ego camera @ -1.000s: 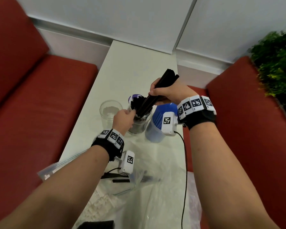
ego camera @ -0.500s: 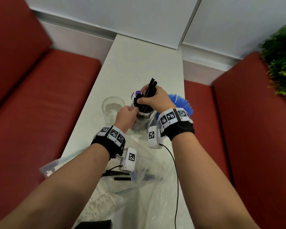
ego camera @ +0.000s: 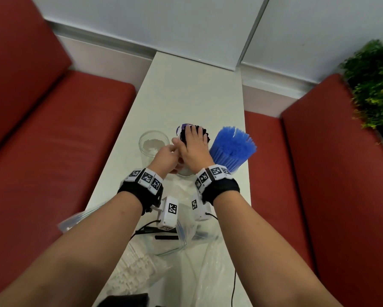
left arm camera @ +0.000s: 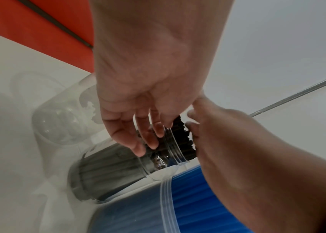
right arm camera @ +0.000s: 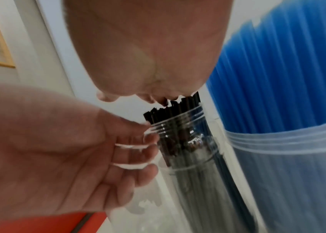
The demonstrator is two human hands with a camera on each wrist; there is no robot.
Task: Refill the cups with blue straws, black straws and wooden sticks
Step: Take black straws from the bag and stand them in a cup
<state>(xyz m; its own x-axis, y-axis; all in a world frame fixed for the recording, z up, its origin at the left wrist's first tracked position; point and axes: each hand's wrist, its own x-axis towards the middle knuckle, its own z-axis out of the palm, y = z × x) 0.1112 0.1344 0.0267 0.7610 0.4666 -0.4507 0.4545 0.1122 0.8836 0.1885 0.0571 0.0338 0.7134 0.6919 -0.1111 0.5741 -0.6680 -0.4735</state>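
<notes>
Three clear cups stand in a row on the white table [ego camera: 186,89]. The left cup [ego camera: 154,144] is empty. The middle cup [left arm camera: 108,170] is packed with black straws [right arm camera: 175,108]. My right hand [ego camera: 194,140] lies flat on the straw tops, fingers straight, pressing down. My left hand [ego camera: 166,155] grips the middle cup's side just under the rim, fingertips [right arm camera: 148,151] on its wall. The right cup is full of blue straws [ego camera: 232,147], which fan out above its rim.
Crumpled clear plastic bags [ego camera: 186,227] lie on the table between my forearms, one with a few loose black straws [ego camera: 166,237]. A bag of pale sticks [ego camera: 133,273] lies nearer me. Red benches [ego camera: 53,140] flank the table. A plant [ego camera: 376,85] stands at right.
My right hand lowered a bundle of black straws into the middle cup, let go, and now presses flat on their tops. The left hand stayed on the cup.
</notes>
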